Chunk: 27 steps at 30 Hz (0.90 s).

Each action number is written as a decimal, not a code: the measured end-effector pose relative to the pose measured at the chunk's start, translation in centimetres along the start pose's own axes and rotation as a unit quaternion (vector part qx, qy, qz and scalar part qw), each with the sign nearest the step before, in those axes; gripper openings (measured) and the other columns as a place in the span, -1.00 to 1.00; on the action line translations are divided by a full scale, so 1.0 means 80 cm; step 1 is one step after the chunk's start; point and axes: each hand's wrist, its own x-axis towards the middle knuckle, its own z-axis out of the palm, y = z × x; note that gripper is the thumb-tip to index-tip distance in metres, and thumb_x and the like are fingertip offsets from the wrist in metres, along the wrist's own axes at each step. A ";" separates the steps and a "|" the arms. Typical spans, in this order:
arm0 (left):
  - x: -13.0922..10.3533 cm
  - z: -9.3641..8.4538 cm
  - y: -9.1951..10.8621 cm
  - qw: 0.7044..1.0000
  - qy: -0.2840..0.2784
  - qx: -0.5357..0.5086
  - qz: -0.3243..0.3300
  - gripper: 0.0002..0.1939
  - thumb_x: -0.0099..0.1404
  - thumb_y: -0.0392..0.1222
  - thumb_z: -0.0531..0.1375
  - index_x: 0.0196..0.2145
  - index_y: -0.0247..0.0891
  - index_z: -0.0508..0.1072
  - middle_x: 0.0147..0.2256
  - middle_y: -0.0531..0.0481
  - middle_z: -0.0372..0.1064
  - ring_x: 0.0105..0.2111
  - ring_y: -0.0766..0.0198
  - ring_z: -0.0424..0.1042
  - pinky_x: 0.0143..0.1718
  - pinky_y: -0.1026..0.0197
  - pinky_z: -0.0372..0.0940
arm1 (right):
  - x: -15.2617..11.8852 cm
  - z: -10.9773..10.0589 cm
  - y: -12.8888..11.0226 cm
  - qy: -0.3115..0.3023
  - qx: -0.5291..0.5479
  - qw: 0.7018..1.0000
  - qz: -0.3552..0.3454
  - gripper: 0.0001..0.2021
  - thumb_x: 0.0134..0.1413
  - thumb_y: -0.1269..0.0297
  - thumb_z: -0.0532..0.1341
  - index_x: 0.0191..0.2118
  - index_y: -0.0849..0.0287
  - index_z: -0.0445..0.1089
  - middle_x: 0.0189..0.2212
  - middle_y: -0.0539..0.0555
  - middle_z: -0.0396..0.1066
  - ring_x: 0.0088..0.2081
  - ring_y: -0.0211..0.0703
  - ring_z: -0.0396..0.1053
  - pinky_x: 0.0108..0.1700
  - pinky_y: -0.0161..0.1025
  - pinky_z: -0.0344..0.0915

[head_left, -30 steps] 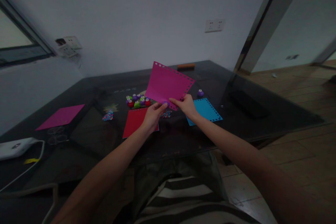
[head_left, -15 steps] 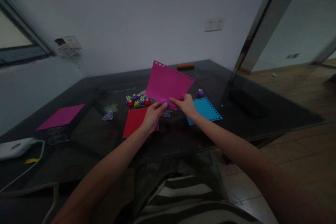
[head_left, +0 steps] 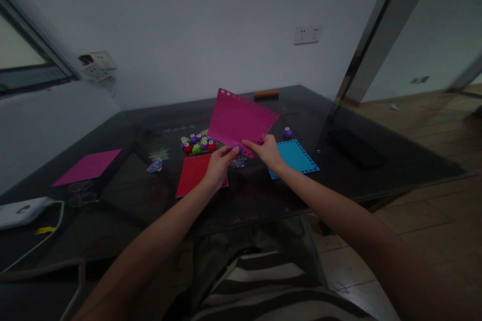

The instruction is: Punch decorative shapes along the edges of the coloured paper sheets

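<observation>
A pink paper sheet (head_left: 241,119) is held up above the table, tilted, with a row of small punched shapes along its top and right edges. My right hand (head_left: 266,152) is closed on its lower right part, thumb on the near face. My left hand (head_left: 219,163) is closed around a small purple craft punch (head_left: 238,148), mostly hidden by the fingers, at the sheet's bottom edge. Below the hands lie a red paper sheet (head_left: 190,178), a small pile of coloured paper bits (head_left: 239,162) and a blue sheet (head_left: 295,157) with punched edges.
Several red, green and purple craft punches (head_left: 196,149) stand behind the red sheet. One more purple punch (head_left: 287,132) is at right. Another pink sheet (head_left: 88,166), a second pile of bits (head_left: 155,165) and a white device with a cable (head_left: 24,212) lie left on the dark table (head_left: 233,200).
The pink sheet's upper left corner has dipped slightly. Both hands keep their places and their hold.
</observation>
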 end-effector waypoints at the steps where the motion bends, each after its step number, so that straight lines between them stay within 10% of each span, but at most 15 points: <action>1: 0.000 0.000 0.000 1.000 0.001 0.002 0.003 -0.75 -0.04 -0.15 0.37 -0.37 -0.31 0.54 -0.37 -0.03 0.49 -0.33 0.27 0.42 -0.16 0.22 0.25 | 0.000 0.000 0.000 0.000 0.000 1.000 -0.001 -0.74 -0.19 0.13 0.33 -0.39 0.21 0.44 -0.36 0.14 0.50 -0.34 -0.09 0.41 -0.20 -0.12 0.35; 27: 0.007 -0.009 -0.012 0.997 -0.018 0.067 0.033 -0.73 0.04 -0.10 0.33 -0.31 -0.31 0.55 -0.32 -0.06 0.50 -0.29 0.23 0.43 -0.14 0.20 0.24 | 0.004 -0.002 0.011 0.012 -0.043 0.999 0.003 -0.71 -0.18 0.08 0.31 -0.38 0.22 0.44 -0.39 0.13 0.51 -0.37 -0.10 0.41 -0.27 -0.18 0.33</action>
